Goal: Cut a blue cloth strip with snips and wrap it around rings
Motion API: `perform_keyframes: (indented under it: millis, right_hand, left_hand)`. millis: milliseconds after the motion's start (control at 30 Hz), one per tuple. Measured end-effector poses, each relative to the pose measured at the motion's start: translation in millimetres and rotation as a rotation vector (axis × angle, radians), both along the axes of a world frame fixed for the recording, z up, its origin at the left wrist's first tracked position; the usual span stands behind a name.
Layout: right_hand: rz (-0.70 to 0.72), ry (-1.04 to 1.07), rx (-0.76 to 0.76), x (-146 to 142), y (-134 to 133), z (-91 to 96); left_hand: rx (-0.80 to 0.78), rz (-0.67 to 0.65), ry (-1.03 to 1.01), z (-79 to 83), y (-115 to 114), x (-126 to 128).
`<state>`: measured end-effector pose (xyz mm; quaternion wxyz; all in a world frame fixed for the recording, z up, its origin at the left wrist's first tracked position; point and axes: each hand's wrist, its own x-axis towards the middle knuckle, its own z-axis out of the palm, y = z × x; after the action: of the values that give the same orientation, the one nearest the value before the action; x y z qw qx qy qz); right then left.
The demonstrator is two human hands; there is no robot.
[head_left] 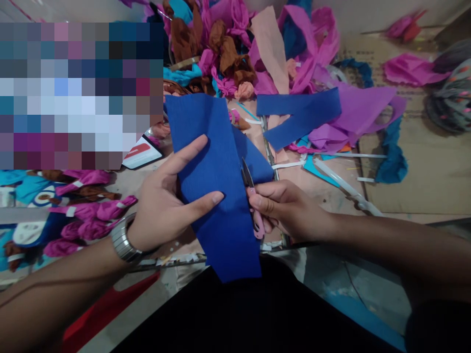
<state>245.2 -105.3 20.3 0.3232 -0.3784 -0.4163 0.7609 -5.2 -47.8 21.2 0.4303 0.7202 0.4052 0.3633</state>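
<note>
A wide piece of blue crepe paper [206, 147] hangs over the table's front edge. My left hand [165, 196] holds it from the left, thumb and index finger spread on its face and the other fingers hidden behind. My right hand [275, 206] grips small pink-handled scissors [257, 223]. Their dark blades lie along the paper's right edge, where a blue flap folds away to the right. Two cut blue strips [298, 115] rest just beyond, on the right.
Heaped magenta, brown and teal crepe paper [224, 44] fills the back. Tied magenta bundles [88, 211] lie at the left, near a white-and-red card [143, 153]. A cardboard sheet [423, 166] and a clear plastic tube [342, 184] are at right.
</note>
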Motion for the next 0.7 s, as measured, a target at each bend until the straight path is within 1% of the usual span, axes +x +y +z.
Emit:
perform_keyframes:
  millis: [133, 300, 367, 533, 700]
  right_hand:
    - [0.013, -0.009, 0.003, 0.5, 0.4, -1.0]
    - [0.007, -0.015, 0.001, 0.5, 0.4, 0.0]
    - [0.01, -0.018, -0.001, 0.8, 0.4, 0.2]
    - [0.035, -0.024, -0.019, 2.0, 0.2, -0.1]
    - [0.022, -0.016, -0.03, 1.6, -0.1, 1.1]
  left_hand:
    - [-0.011, -0.004, -0.012, -0.2, 0.2, 0.1]
    - [0.008, -0.002, 0.088, 0.9, -1.0, -1.2]
    - [0.003, 0.004, 0.095, 1.3, -1.4, -1.1]
    - [-0.013, -0.007, 0.015, -0.1, -0.4, 0.1]
    - [-0.026, -0.018, -0.041, -2.3, 1.2, 1.1]
